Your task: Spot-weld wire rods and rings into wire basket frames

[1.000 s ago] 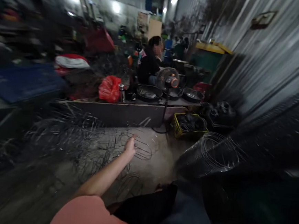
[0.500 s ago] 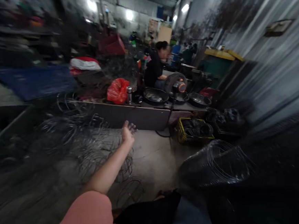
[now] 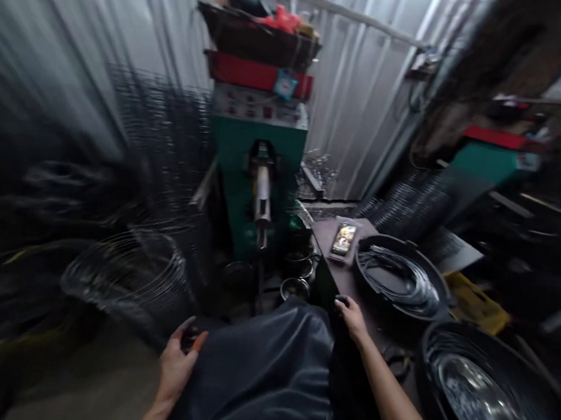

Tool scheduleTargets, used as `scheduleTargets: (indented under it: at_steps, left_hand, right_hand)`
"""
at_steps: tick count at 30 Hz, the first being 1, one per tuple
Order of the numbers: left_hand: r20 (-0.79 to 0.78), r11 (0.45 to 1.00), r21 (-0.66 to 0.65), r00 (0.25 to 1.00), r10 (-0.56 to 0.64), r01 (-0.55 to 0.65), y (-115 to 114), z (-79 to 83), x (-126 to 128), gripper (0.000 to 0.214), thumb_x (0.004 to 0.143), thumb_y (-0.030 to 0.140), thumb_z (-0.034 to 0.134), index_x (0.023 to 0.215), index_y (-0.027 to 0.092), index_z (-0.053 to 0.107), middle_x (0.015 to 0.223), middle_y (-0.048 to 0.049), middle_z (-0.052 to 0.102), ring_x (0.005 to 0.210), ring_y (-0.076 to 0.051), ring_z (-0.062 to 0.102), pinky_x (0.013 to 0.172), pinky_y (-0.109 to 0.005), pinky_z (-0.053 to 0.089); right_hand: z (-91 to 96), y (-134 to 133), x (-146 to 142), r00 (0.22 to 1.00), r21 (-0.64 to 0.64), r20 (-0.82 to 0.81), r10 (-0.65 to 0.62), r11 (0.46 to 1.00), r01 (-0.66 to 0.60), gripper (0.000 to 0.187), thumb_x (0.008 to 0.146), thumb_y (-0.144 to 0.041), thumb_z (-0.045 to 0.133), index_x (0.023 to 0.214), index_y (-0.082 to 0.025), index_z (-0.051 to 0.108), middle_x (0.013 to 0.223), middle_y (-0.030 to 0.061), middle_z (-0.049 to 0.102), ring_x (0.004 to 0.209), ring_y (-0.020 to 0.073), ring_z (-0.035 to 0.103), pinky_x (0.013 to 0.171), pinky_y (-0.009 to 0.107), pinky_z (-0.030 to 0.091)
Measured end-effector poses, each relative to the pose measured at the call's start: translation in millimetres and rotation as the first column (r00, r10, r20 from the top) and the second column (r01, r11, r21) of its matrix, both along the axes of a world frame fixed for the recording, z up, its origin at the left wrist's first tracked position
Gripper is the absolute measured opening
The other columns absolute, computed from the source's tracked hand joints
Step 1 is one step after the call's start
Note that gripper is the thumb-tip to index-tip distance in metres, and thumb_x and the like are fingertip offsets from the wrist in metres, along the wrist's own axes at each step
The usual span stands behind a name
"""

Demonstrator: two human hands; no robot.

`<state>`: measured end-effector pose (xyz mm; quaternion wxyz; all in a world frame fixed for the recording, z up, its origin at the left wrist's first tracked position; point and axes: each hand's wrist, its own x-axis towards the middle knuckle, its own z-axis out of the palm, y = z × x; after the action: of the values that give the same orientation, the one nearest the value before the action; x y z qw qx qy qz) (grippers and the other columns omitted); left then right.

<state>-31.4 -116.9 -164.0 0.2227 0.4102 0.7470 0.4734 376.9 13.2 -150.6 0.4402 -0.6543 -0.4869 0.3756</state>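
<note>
1. Head view, live: green machine (image 3: 257, 169) dead ahead, with a loose wire coil (image 3: 129, 276) off to the left.
2. Black tub (image 3: 441, 294) holding wire coils (image 3: 399, 277) sits on the surface (image 3: 324, 236), phone (image 3: 343, 239) just beside it.
3. Right hand (image 3: 352, 319) at the surface's near edge, grip narrow; holding anything? Cannot tell.
4. Left hand (image 3: 178, 364) low over the lap, grip closed on a small dark object (image 3: 189, 340).

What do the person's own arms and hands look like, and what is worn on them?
The left hand and right hand are bare, without gloves. The left forearm and right forearm show no sleeves here. No watch or bracelet can be made out. Dark, glossy fabric, perhaps an apron, covers the lap.
</note>
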Motion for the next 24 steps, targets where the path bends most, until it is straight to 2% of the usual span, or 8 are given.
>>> scheduleTargets:
  at_steps: [2, 4, 8, 11, 15, 19, 24]
  left_hand:
    - [-0.227, 0.999, -0.014, 0.973, -0.044, 0.042, 13.6, -16.3, 6.9, 0.066, 0.067, 0.058, 0.047, 0.116, 0.014, 0.052, 0.103, -0.0122, 0.058, 0.098, -0.028, 0.056, 0.089, -0.042, 0.042]
    - [-0.394, 0.995, -0.06, 0.915, -0.092, 0.074, 21.4, -32.4, 13.1, 0.067, 0.07, 0.058, 0.04, 0.119, 0.013, 0.05, 0.114, -0.0157, 0.053, 0.11, -0.031, 0.05, 0.093, -0.044, 0.038]
    - [-0.548, 0.975, -0.197, 0.813, -0.197, 0.104, 28.9, -53.9, 21.9, 0.067, 0.075, 0.054, 0.033, 0.125, 0.012, 0.044, 0.122, -0.0174, 0.049, 0.115, -0.032, 0.045, 0.093, -0.047, 0.037]
    - [-0.556, 0.958, -0.247, 0.789, -0.262, 0.144, 34.5, -62.3, 20.1, 0.067, 0.074, 0.054, 0.034, 0.126, 0.012, 0.044, 0.124, -0.0172, 0.049, 0.116, -0.031, 0.044, 0.094, -0.046, 0.036]
    - [-0.503, 0.943, -0.309, 0.82, -0.273, 0.125, 42.8, -72.2, 10.3, 0.07, 0.073, 0.055, 0.034, 0.126, 0.011, 0.043, 0.125, -0.0169, 0.049, 0.118, -0.03, 0.044, 0.095, -0.044, 0.036]
    - [-0.444, 0.911, -0.393, 0.843, -0.304, 0.122, 49.1, -74.1, 3.3, 0.068, 0.072, 0.054, 0.034, 0.126, 0.012, 0.042, 0.126, -0.0163, 0.049, 0.117, -0.03, 0.046, 0.094, -0.044, 0.038]
    - [-0.373, 0.854, -0.499, 0.853, -0.365, 0.148, 55.0, -61.5, 4.8, 0.066, 0.073, 0.05, 0.033, 0.128, 0.014, 0.041, 0.129, -0.0163, 0.047, 0.118, -0.031, 0.046, 0.091, -0.046, 0.041]
  right_hand:
    - [1.4, 14.9, 22.8, 0.988, 0.087, 0.141, -0.058, 0.995, 0.046, 0.04, 0.062, -0.042, 0.061, 0.092, -0.016, 0.063, 0.085, 0.0069, 0.067, 0.079, 0.0218, 0.061, 0.072, 0.034, 0.049]
    - [10.4, 38.8, 43.0, 0.934, 0.2, 0.333, -0.127, 0.978, 0.062, 0.051, 0.062, -0.042, 0.062, 0.107, -0.018, 0.057, 0.104, 0.0101, 0.063, 0.097, 0.0257, 0.057, 0.085, 0.04, 0.045]
    - [38.5, 105.3, 66.6, 0.732, 0.309, 0.654, -0.193, 0.951, -0.025, 0.075, 0.065, -0.043, 0.064, 0.13, -0.018, 0.038, 0.127, 0.016, 0.046, 0.118, 0.0318, 0.041, 0.097, 0.046, 0.035]
    - [53.1, 154.3, 68.2, 0.58, 0.284, 0.789, -0.201, 0.957, -0.055, 0.082, 0.067, -0.043, 0.062, 0.137, -0.018, 0.026, 0.134, 0.0171, 0.035, 0.123, 0.0333, 0.033, 0.098, 0.046, 0.031]
    - [58.2, 205.1, 63.2, 0.438, 0.214, 0.887, -0.145, 0.97, -0.113, 0.086, 0.07, -0.042, 0.061, 0.139, -0.017, 0.018, 0.14, 0.0179, 0.026, 0.128, 0.0339, 0.024, 0.1, 0.045, 0.026]
    - [55.0, 238.0, 63.0, 0.356, 0.184, 0.927, -0.119, 0.971, -0.155, 0.085, 0.07, -0.039, 0.063, 0.139, -0.017, 0.019, 0.144, 0.0186, 0.02, 0.131, 0.0336, 0.018, 0.102, 0.046, 0.019]
    - [48.8, 256.3, 66.2, 0.298, 0.128, 0.953, -0.062, 0.97, -0.207, 0.09, 0.066, -0.038, 0.068, 0.14, -0.018, 0.022, 0.144, 0.0185, 0.022, 0.131, 0.0345, 0.019, 0.103, 0.05, 0.013]
